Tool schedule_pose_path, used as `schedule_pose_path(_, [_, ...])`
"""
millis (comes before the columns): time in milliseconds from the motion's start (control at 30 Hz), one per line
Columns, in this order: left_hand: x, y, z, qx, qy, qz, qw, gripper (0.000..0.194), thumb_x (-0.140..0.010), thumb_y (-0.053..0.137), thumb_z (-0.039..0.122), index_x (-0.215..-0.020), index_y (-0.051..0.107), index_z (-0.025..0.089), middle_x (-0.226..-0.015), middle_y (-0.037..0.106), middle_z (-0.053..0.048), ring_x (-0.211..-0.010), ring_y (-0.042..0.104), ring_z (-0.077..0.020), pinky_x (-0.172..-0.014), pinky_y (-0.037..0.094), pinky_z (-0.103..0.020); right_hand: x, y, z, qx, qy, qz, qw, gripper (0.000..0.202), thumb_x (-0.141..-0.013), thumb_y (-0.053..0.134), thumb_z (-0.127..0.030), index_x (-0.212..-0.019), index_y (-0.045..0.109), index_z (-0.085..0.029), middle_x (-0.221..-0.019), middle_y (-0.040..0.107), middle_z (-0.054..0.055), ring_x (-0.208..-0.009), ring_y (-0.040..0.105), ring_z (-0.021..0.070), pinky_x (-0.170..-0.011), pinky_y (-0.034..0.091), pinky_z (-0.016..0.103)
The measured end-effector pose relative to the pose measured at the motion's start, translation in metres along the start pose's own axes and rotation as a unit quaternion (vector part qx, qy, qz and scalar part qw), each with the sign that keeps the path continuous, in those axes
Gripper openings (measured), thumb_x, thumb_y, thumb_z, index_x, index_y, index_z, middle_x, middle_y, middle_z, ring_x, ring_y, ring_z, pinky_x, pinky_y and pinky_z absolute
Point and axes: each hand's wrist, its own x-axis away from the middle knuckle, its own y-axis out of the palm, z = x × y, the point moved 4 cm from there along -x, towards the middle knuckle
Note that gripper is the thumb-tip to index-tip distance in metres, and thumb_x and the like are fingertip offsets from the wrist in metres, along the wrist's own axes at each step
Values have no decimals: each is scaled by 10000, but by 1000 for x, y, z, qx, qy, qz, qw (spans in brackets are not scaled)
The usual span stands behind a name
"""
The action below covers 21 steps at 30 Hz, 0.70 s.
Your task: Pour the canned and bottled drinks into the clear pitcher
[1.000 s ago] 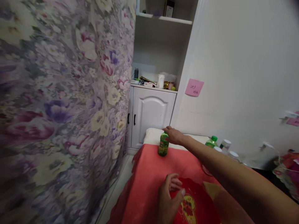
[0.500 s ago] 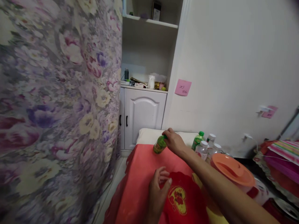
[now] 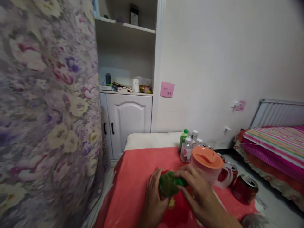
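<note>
A small green bottle lies tilted between my hands, low over the red item with a gold print on the table. My left hand is closed around the bottle's body from the left. On the other side, my right hand grips the green cap end, fingers bent over it. The bottle's underside and part of its label are hidden by my fingers. Just beyond my right hand stands a clear pitcher with an orange lid.
Several bottles, among them a green-capped one and a white-capped one, stand behind the pitcher. Red cans are at the right. A salmon cloth covers the table. A floral curtain hangs at left; a bed is at right.
My right hand has brought the bottle from the table's far end back toward me. My left hand, open before, has closed on its body. The view has turned right.
</note>
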Motion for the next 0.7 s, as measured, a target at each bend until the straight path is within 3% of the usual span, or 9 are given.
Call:
schedule_pose_path(133, [-4,2,10,20,-36,-41,998,589,-703,753,253,-1275,627,190,-1288,709,-163,-1221,652,-352,-1075,497,-578,9,-2,9,-19,14,13,1000,365,-940,520,-78,-1242,569,-278,-1111,647,49,-1021,649,201,-868,544,308])
schedule_pose_path(267, [-7,1,21,34,-49,-40,997,511,-702,760,276,-1196,666,186,-1225,736,-152,-1163,685,-338,-1040,531,-536,17,-3,24,-15,57,66,996,436,-910,645,-167,-1313,529,-286,-1227,646,57,-1148,626,231,-959,522,335])
schedule_pose_path(433, [-6,3,24,45,-66,-44,996,479,-723,763,285,-1190,680,217,-1248,739,-137,-1182,683,-332,-1048,529,-517,18,4,34,2,117,73,990,250,-930,645,-269,-1174,593,-256,-1021,659,44,-904,653,230,-786,536,343])
schedule_pose_path(567, [-5,4,23,28,-66,-51,996,467,-709,737,227,-1173,689,217,-1231,752,-131,-1172,691,-332,-1051,525,-519,14,4,34,13,114,79,990,155,-946,592,-248,-1099,612,-241,-936,637,44,-839,628,230,-749,521,350])
schedule_pose_path(700, [-6,7,24,32,-64,-73,995,504,-656,734,187,-1159,690,205,-1180,774,-134,-1100,725,-332,-979,575,-486,9,-4,29,-16,80,38,996,153,-948,575,-208,-1094,608,-237,-1038,646,74,-958,640,236,-841,533,347])
